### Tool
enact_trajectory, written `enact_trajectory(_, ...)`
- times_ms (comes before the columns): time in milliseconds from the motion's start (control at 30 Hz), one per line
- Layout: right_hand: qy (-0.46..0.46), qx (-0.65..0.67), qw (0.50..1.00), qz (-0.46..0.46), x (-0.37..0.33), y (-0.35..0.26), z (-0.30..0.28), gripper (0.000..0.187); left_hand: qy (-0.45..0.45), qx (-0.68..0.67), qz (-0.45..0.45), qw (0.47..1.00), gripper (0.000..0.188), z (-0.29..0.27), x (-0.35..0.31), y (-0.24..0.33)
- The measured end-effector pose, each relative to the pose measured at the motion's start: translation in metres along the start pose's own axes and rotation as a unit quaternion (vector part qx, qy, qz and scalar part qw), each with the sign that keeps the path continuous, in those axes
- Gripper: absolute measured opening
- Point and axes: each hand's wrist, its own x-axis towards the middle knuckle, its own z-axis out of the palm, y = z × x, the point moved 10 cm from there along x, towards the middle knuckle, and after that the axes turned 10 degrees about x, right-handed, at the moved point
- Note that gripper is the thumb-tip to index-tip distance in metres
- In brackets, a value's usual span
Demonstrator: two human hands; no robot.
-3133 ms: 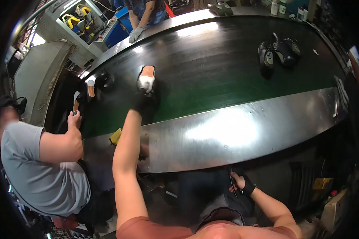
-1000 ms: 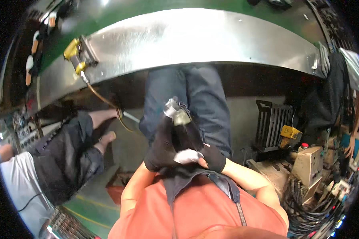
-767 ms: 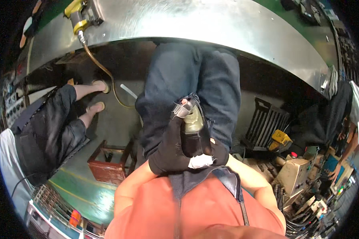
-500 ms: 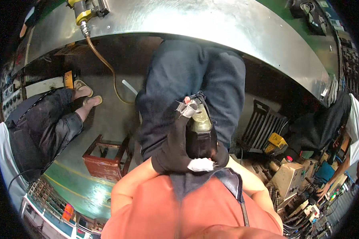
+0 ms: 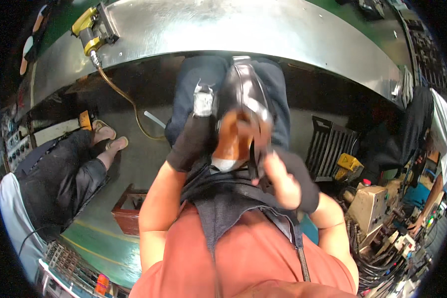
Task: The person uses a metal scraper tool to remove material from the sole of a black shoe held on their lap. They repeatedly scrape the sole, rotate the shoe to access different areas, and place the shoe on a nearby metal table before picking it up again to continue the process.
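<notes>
A dark, glossy leather shoe (image 5: pixel 246 84) lies over my lap, its toe pointing at the bench. Its brown inside (image 5: pixel 229 141) faces me, with a whitish patch at the heel end. My left hand (image 5: pixel 198 126), in a dark fingerless glove with white wrapping round a finger, grips the shoe's left side; most of its fingers are hidden. At the opening's right edge is my right hand (image 5: pixel 280 179), also dark-gloved. Its thumb shows, but motion smears the other fingers. A thin black piece beside them is too blurred to name.
A metal bench (image 5: pixel 184 35) crosses the front, bearing a yellow-and-black air tool (image 5: pixel 88 32) with a brown hose (image 5: pixel 119 89). A reddish wooden stool (image 5: pixel 127 211) stands left, near a seated person (image 5: pixel 59 174). Right are a black slatted rack (image 5: pixel 324 149) and machinery (image 5: pixel 370 206).
The shoe has been turned and moved away from my body, so its brown inside now shows. My hands have parted, the right swinging out to the right. The view has shifted slightly.
</notes>
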Motion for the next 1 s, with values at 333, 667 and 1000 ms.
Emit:
enact_trajectory(333,-0.001,0.133,0.979,0.156,0.061,0.064,-0.061,0.051,0.093,-0.064,0.006,0.994,0.071,0.017,-0.013,-0.008)
enact_trajectory(667,-0.088,-0.582,0.805,-0.078,0.065,0.006,-0.052,0.036,0.211,0.177,0.128,0.953,0.081,0.054,-0.025,-0.024)
enact_trajectory(1000,-0.167,-0.150,0.933,0.282,0.062,0.059,-0.089,0.048,0.057,0.074,-0.054,0.994,0.044,0.038,0.045,-0.034)
